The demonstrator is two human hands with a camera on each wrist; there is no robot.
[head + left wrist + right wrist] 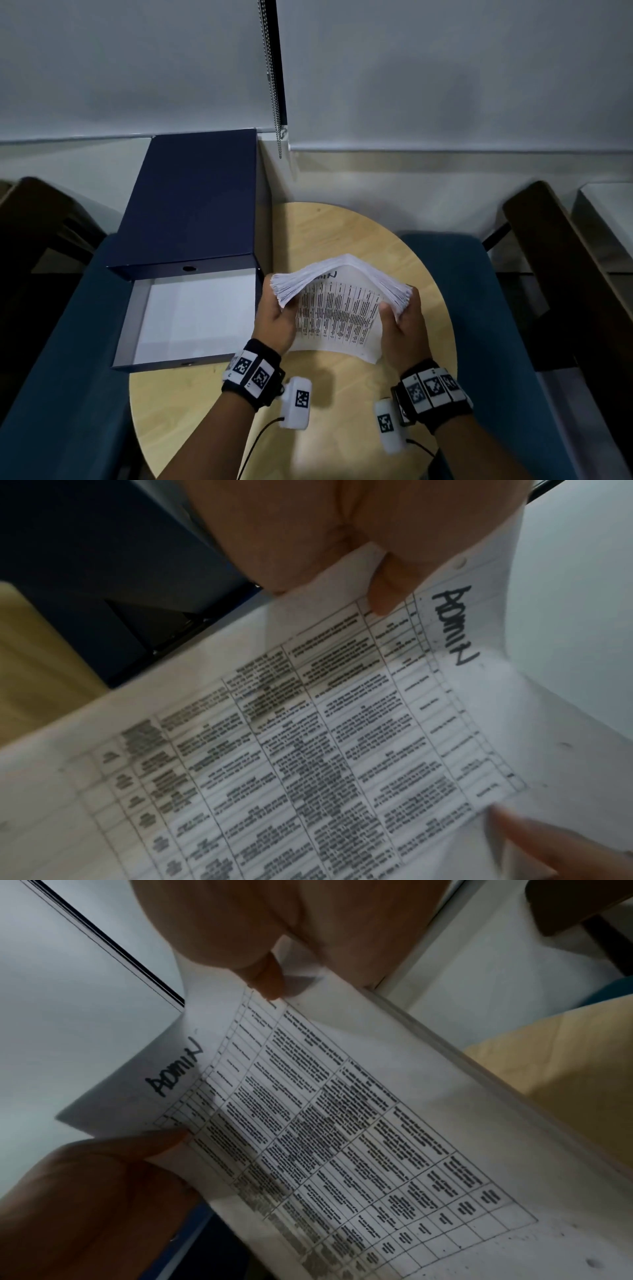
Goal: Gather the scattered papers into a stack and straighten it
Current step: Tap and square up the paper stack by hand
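Observation:
A thick stack of white papers (337, 308) stands on its lower edge on the round wooden table (212, 407), bowed toward me. Its front sheet (308, 750) carries a printed table and the handwritten word ADMIN (174, 1072). My left hand (275, 317) grips the stack's left edge, thumb on the printed face. My right hand (402, 327) grips the right edge the same way. The sheets fan out unevenly along the top edge (346, 262). In the left wrist view the left thumb (387, 593) presses the front sheet.
An open dark blue box (191, 205) sits at the left, its white-lined tray (195, 315) beside my left hand. Blue chair cushions (513, 325) flank the table. A blind chain (274, 78) hangs against the wall behind.

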